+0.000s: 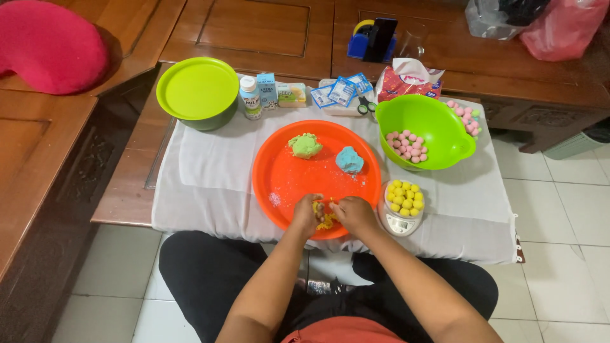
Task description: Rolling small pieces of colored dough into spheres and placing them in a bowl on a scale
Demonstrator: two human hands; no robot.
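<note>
From the head view, the left hand [306, 215] and right hand [353, 213] pinch crumbly yellow dough [326, 220] together at the near edge of the orange tray [279, 171]. Firm, even pressing should bind it before rolling.

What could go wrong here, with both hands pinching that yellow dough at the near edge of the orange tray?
1. The left hand and right hand work the yellow dough right at the near rim of the orange tray, so crumbs might drop onto the white cloth or the lap.
2. The yellow balls are heaped on the small scale beside the right wrist; a nudge could roll some off.
</note>
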